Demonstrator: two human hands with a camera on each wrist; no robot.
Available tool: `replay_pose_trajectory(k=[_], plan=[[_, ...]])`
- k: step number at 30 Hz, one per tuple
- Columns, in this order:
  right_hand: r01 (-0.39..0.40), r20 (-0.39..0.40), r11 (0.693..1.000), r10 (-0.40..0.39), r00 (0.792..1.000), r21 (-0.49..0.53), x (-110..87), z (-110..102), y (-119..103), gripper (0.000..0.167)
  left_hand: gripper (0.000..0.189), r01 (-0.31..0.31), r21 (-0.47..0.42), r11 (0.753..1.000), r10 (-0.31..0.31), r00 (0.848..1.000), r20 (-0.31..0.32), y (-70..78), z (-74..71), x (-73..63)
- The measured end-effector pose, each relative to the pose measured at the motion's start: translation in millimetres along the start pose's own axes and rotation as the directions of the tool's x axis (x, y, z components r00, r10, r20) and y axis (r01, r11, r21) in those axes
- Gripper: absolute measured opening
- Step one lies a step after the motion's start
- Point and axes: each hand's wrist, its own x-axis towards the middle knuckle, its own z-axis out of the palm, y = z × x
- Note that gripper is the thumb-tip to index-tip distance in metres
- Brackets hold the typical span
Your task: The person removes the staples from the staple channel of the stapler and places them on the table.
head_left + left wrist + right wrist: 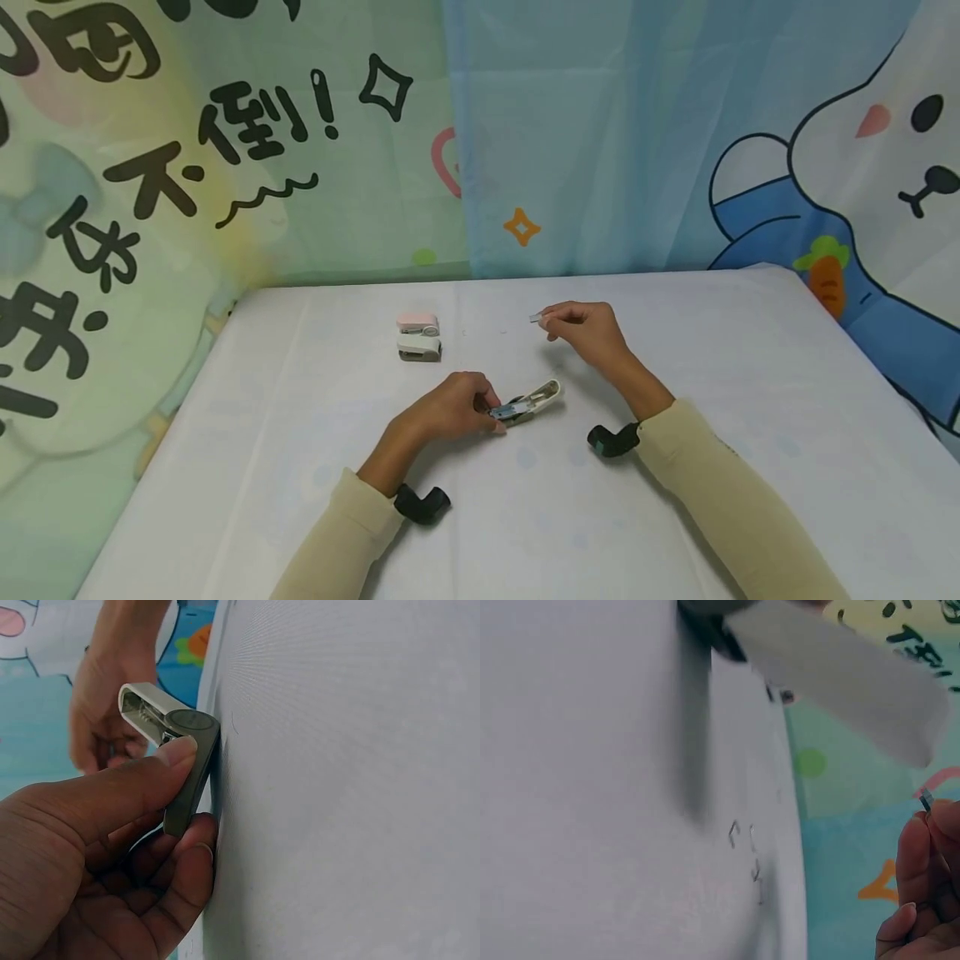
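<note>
My left hand (459,407) grips an opened stapler (534,402) low over the table, with the thumb on its grey-green side. The cream top of the stapler (146,705) is swung away from the base in the left wrist view. Further back and to the right, my right hand (588,331) is raised above the table. Between its thumb and fingertips it pinches a short strip of staples (926,799), small and silvery. The stapler looms large and blurred at the top of the right wrist view.
A pink stapler (417,322) and a white stapler (420,347) sit side by side at the back left of the white table (337,500). Several loose staples (756,870) lie near the far edge. A printed curtain hangs behind.
</note>
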Motion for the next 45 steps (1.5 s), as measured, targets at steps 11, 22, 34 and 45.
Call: replay_pose_trajectory(k=[11, 22, 34, 45], plan=[[-0.201, -0.018, 0.979, 0.201, 0.979, -0.043, 40.9, 14.3, 20.7, 0.027, 0.020, -0.009, 0.008, 1.000, 0.009, 1.000, 0.007, -5.0, 0.9, -0.2], [-0.179, 0.013, 0.926, 0.194, 0.981, -0.332, 47.5, 19.3, 26.9, 0.017, 0.020, -0.043, 0.003, 0.999, 0.043, 0.999, 0.008, -5.8, -0.4, 0.5], [-0.212, 0.016, 0.911, 0.232, 0.973, -0.353, 51.4, 12.3, 23.6, 0.014, 0.021, -0.042, -0.008, 0.999, 0.042, 0.999, 0.000, -6.4, -0.1, -0.4], [-0.194, -0.027, 0.870, 0.205, 0.978, -0.454, 53.4, -9.3, 23.9, 0.014, 0.021, -0.038, -0.012, 0.999, 0.038, 0.999, 0.002, -6.8, -0.5, -0.9]])
